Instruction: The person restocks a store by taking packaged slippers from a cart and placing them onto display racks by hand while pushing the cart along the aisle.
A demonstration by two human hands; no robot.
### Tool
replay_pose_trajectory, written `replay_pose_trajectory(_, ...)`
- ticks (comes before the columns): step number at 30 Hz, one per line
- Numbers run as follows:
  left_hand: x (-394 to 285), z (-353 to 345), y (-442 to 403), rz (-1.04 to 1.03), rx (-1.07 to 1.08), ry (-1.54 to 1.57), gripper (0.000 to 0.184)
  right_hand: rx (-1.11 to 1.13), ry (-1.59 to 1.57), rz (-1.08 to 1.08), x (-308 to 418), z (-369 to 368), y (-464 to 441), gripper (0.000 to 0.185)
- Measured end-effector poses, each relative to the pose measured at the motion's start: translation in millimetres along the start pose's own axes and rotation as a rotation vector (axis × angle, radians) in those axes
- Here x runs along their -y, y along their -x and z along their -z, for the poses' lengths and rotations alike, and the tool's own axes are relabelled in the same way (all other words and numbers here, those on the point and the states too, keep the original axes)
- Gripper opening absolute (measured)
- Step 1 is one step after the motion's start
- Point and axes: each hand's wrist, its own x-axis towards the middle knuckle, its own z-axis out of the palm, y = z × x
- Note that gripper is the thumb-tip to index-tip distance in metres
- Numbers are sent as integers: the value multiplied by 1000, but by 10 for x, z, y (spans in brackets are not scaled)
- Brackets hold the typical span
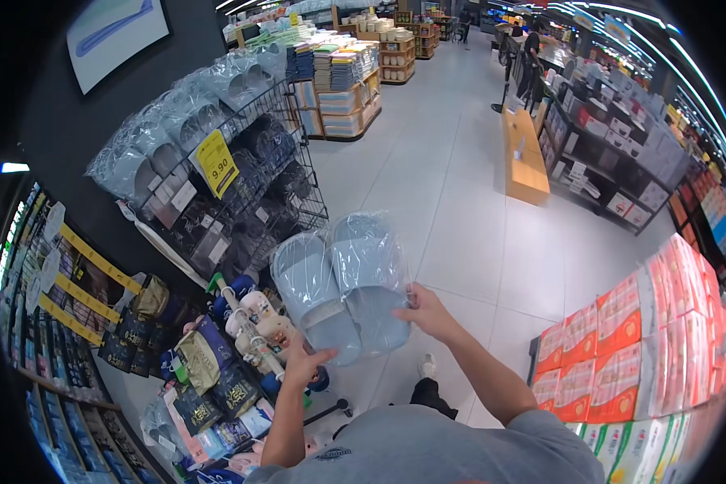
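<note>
A pair of light blue slippers [371, 278] in clear plastic wrap is held up in front of my body, soles toward the floor and toes away from me as far as I can tell. My left hand [301, 365] grips the lower left edge, thumb on top of the wrap. On the right side, my right hand [424, 315] pinches the edge near the heel, with the thumb over it. Fingers under the slippers are hidden. Left of them stands a wire rack [302, 161] of wrapped slippers with a yellow 9.90 price sign [215, 164].
Close on my left is a rack of hanging bags and plush goods [258, 323]. Stacked red-and-white packs [621, 339] rise at my right. A wooden bench [524, 157] and dark shelves [613, 145] line the aisle's right side. A person [531, 60] stands farther off.
</note>
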Motion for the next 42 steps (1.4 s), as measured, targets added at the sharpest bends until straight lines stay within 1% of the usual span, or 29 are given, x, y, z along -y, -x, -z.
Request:
replay_pose_trajectory(1, -20, -135, -140, -87, 4, 12, 69, 37, 160, -22, 84, 176, -124, 37)
replay_pose_trajectory(2, -95, -290, -269, -36, -28, -2, 74, 75, 323, -40, 192, 372, -277, 40)
replay_pose_trajectory(3, -134, -438, -427, -39, -34, -3, 74, 80, 323, -37, 270, 562, -413, 40)
replay_pose_trajectory(5, -217, -694, -740, -93, -49, 34, 73, 160, 505, -39, 408, 921, -686, 47)
replay_pose_trajectory(8, -356, -1048, -1221, -109, -16, 1, 75, 172, 567, 23, 623, 1402, -1021, 49)
replay_pose_trajectory(10, -370, -1244, -1484, -99, -36, -5, 75, 160, 561, -16, 656, 1649, -1238, 49)
replay_pose_trajectory(11, -378, -1331, -1607, -112, -47, -11, 76, 136, 565, -34, 681, 1754, -1351, 48)
replay_pose_trajectory(12, -386, -1404, -1704, -200, -50, -44, 73, 153, 565, -38, 711, 1838, -1452, 48)
replay_pose_trajectory(13, -404, -1480, -1830, -191, -90, -39, 73, 162, 555, -7, 723, 1941, -1640, 47)
replay_pose_trajectory(15, -511, -1493, -1930, -204, -47, -36, 70, 179, 534, 19, 733, 1989, -1846, 46)
replay_pose_trajectory(16, -576, -1477, -1956, -191, -75, -37, 70, 171, 538, 35, 720, 1985, -1954, 45)
replay_pose_trajectory(17, -659, -1446, -1974, -146, -73, -43, 64, 164, 539, 50, 703, 1957, -2058, 44)
replay_pose_trajectory(18, -731, -1395, -1996, -102, -72, -47, 59, 197, 530, 41, 693, 1912, -2160, 44)
replay_pose_trajectory(19, -784, -1324, -2027, -88, -105, -46, 59, 208, 490, 50, 690, 1854, -2265, 42)
replay_pose_trajectory(21, -876, -1152, -2109, -93, -169, -81, 49, 258, 452, 56, 653, 1707, -2509, 41)
replay_pose_trajectory(22, -910, -1071, -2152, -84, -208, -70, 49, 273, 372, 74, 625, 1622, -2627, 39)
replay_pose_trajectory(23, -947, -991, -2206, -160, -256, -65, 46, 285, 293, 92, 643, 1508, -2734, 37)
replay_pose_trajectory(24, -999, -885, -2256, -240, -299, -65, 43, 314, 317, 104, 733, 1415, -2831, 36)
replay_pose_trajectory(28, -1297, -378, -2392, -244, -376, -208, 37, 391, 269, 180, 992, 1032, -3303, 38)
replay_pose_trajectory(30, -1571, -238, -2438, -284, -391, -175, 36, 438, 248, 226, 1188, 801, -3524, 46)
replay_pose_trajectory(31, -1691, -124, -2480, -323, -390, -142, 36, 453, 247, 241, 1303, 640, -3629, 46)
replay_pose_trajectory(32, -1759, 79, -2522, -301, -395, -225, 40, 484, 196, 250, 1418, 480, -3723, 50)
replay_pose_trajectory(33, -1859, 240, -2586, -322, -408, -226, 40, 515, 150, 266, 1526, 323, -3866, 53)
replay_pose_trajectory(34, -1989, 392, -2658, -392, -408, -192, 42, 526, 158, 291, 1625, 160, -4064, 53)
replay_pose_trajectory(36, -2159, 748, -2865, -558, -408, -119, 48, 498, 441, 434, 1748, -161, -4429, 56)
replay_pose_trajectory(37, -2305, 958, -2921, -560, -448, -268, 52, 511, 443, 431, 1814, -342, -4615, 56)
replay_pose_trajectory(39, -2544, 1320, -3111, -563, -538, -339, 54, 479, 502, 606, 1978, -725, -5005, 62)
replay_pose_trajectory(40, -2662, 1491, -3209, -557, -541, -340, 54, 433, 521, 645, 2058, -890, -5164, 63)
replay_pose_trajectory(42, -2886, 1770, -3402, -667, -584, -440, 55, 385, 543, 680, 2148, -1182, -5525, 64)
